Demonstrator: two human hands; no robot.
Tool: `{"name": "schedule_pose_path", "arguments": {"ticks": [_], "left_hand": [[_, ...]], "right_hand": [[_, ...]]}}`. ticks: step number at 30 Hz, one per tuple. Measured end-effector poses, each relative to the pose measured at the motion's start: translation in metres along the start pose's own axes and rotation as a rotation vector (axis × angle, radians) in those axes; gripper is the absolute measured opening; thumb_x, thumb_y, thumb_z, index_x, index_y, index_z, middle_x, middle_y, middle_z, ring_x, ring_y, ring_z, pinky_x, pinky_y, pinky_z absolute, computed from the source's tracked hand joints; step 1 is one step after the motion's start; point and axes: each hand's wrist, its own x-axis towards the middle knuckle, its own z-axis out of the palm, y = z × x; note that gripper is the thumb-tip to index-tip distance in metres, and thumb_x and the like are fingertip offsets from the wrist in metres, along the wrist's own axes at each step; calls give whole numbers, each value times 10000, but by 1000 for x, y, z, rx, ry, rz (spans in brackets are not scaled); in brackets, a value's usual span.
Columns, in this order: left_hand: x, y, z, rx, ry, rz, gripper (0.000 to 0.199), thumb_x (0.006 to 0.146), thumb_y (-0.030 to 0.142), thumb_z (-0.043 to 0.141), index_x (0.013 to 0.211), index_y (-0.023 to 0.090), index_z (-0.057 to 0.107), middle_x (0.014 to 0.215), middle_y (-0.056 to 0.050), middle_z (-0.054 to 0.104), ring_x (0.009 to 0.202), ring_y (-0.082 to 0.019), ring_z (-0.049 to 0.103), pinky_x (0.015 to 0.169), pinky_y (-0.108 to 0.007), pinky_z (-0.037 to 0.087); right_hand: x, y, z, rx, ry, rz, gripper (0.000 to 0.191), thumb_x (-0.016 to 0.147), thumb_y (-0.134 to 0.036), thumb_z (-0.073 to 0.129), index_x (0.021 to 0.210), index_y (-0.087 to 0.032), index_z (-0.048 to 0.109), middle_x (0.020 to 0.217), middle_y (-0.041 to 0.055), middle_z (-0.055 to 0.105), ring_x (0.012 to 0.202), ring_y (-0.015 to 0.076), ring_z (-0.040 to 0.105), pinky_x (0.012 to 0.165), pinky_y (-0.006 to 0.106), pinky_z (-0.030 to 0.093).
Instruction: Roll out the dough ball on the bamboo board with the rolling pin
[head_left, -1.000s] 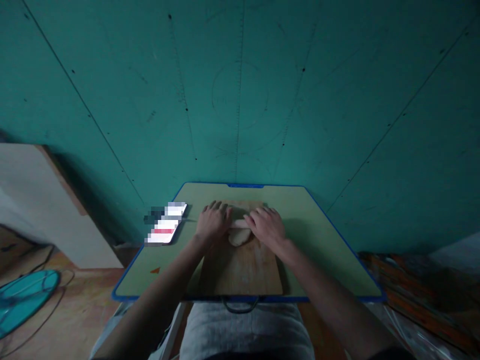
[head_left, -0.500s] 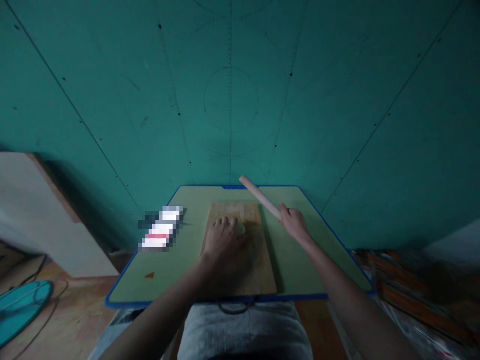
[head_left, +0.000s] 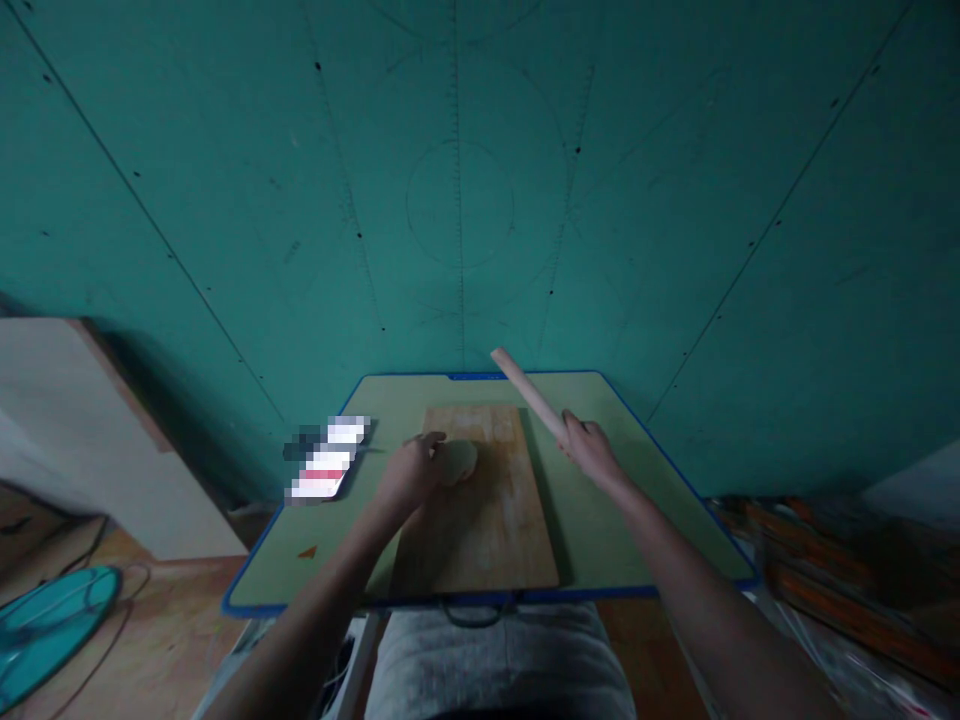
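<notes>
A thin, pale round of dough [head_left: 459,461] lies on a wooden board [head_left: 502,540]. At its left edge my left hand [head_left: 411,468] has its fingers closed on the rim; the fingertips are partly hidden. My right hand [head_left: 590,447] grips one end of a pale wooden rolling pin [head_left: 531,397]. The pin is raised to the right of the dough, its free end pointing away and to the left.
The board rests on a small pale-green table [head_left: 615,540] with a blue rim, close to a green wall [head_left: 465,210]. A pixelated phone-like object [head_left: 326,465] and a small orange scrap [head_left: 308,552] lie on the left. A white panel [head_left: 105,440] leans at far left.
My left hand has moved left off the top of the dough to its left edge, so more of the round shows. The rolling pin has shifted slightly right in my right hand.
</notes>
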Motion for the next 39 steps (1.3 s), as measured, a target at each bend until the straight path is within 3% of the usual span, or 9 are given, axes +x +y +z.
{"name": "schedule_pose_path", "arguments": {"ticks": [5,9,13,18,24,29,32,35,39], "left_hand": [[-18,5,-4,28,-53,48,378,867,228,567,1224,139,653,1153,-151,721,979,-262,708,816,-301,513],[-21,6,-10,26,-10,11,346,901,232,498,1195,180,672,1040,-112,758,938,-249,721,801,-305,523],[-17,-4,-29,-59,181,6,344,929,276,413,1163,176,643,1047,-108,735,897,-236,711,756,-324,539],[-33,-13,-29,-43,402,225,317,919,325,455,1179,193,578,1138,-107,649,983,-240,664,798,-350,542],[-55,3,11,265,150,32,404,930,465,521,1201,167,555,1150,-144,662,1085,-309,621,894,-422,480],[-45,33,23,299,-8,169,474,831,519,651,1149,170,605,1160,-152,673,1112,-328,595,927,-433,444],[-39,29,21,233,-3,212,528,815,445,687,1245,161,569,1207,-149,673,1132,-320,599,945,-427,449],[-36,8,7,138,83,190,535,867,434,629,1301,136,530,1202,-156,681,1119,-313,624,918,-427,480],[-31,-11,-18,-33,387,138,405,966,459,446,1172,142,589,1100,-139,703,1031,-269,663,867,-384,519]], "right_hand": [[-3,1,3,-35,-43,-36,570,977,-452,274,687,-163,671,517,45,612,465,153,577,447,230,369],[-7,-5,6,-115,-59,-106,562,993,-435,279,750,-163,706,534,49,642,533,160,622,490,221,380],[-21,-22,4,-238,-58,-181,567,977,-472,364,656,-164,715,631,110,711,665,200,676,562,248,401],[-40,-45,6,-686,-6,-386,556,984,-488,371,795,-168,785,852,165,766,793,248,712,646,294,426],[-27,-44,-5,-704,37,-201,559,997,-473,339,894,-175,799,922,161,768,829,246,719,650,290,433],[-21,-31,-21,-664,47,-128,578,1015,-405,298,895,-146,801,859,150,770,804,219,719,619,265,414],[-27,-27,-24,-653,18,-172,578,1012,-440,324,855,-148,799,822,138,769,757,211,714,586,270,388],[-35,-28,-19,-672,1,-216,576,1010,-457,336,844,-149,794,846,144,771,756,216,712,572,282,368],[-48,-39,-1,-739,-19,-325,541,1002,-456,357,844,-172,791,866,136,774,771,225,713,595,292,374]]}}
